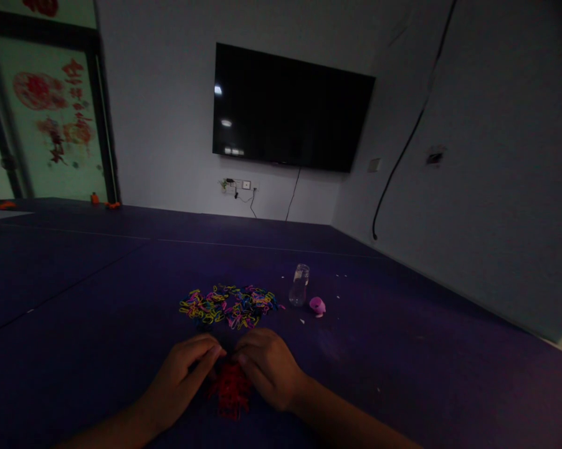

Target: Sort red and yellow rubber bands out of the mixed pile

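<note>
A small heap of red paper clips lies on the dark purple surface close to me, between my hands. My left hand is at its far left edge, thumb and fingertips pinched together. From the right, my right hand meets it with bent fingers pressed together at the heap's far edge. Both sets of fingertips nearly touch; whatever is between them is too dark and small to make out. Just beyond the hands spreads a loose pile of multi-coloured paper clips, yellow, pink and blue among them.
A clear bottle stands right of the coloured pile, with a pink cap-like object beside it. Small white scraps dot the surface. A television hangs on the far wall, and a dark cable runs down the right wall.
</note>
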A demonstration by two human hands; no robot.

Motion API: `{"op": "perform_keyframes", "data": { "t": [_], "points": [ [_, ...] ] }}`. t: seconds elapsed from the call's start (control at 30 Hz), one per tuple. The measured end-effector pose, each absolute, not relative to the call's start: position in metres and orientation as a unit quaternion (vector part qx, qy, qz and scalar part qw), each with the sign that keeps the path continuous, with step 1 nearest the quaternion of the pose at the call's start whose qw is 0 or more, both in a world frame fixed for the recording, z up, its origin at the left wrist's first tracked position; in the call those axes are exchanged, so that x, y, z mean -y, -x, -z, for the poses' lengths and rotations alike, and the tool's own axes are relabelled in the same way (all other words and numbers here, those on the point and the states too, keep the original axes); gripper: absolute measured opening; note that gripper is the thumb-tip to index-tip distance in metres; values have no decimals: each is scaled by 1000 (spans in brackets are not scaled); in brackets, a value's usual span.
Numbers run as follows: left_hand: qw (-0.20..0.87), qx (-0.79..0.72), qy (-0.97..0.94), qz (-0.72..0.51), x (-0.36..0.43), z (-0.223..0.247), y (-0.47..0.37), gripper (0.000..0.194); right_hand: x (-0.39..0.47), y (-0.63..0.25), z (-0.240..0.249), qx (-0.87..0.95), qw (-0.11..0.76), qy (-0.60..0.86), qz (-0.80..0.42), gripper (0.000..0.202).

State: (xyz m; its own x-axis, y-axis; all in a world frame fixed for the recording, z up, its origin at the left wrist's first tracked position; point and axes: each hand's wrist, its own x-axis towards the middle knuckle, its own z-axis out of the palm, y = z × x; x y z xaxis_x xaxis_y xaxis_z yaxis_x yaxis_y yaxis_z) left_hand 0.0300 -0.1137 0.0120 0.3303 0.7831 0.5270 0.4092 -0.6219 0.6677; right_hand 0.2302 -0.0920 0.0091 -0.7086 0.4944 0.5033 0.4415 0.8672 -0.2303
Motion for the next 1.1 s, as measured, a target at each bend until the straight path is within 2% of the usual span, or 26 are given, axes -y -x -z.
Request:
{"op": "perform_keyframes", "data": {
  "t": [0.17,0.4,0.67,0.93,1.1],
  "points": [
    [222,-411,-768,-438,114,-12,-30,34,87,-230,-4,898,304,315,-40,30],
    [229,-389,-780,-434,115,-13,-29,34,90,-230,-7,917,303,255,-54,29],
    [240,-390,-782,-422,110,-8,-31,30,87,-231,-1,884,332,327,-30,30],
    [287,-359,-789,-409,112,-9,-33,33,92,-230,-7,913,320,243,-68,23],
    [297,-387,-777,-397,110,-7,-31,33,89,-232,-5,897,327,294,-53,27]
  ]
}}
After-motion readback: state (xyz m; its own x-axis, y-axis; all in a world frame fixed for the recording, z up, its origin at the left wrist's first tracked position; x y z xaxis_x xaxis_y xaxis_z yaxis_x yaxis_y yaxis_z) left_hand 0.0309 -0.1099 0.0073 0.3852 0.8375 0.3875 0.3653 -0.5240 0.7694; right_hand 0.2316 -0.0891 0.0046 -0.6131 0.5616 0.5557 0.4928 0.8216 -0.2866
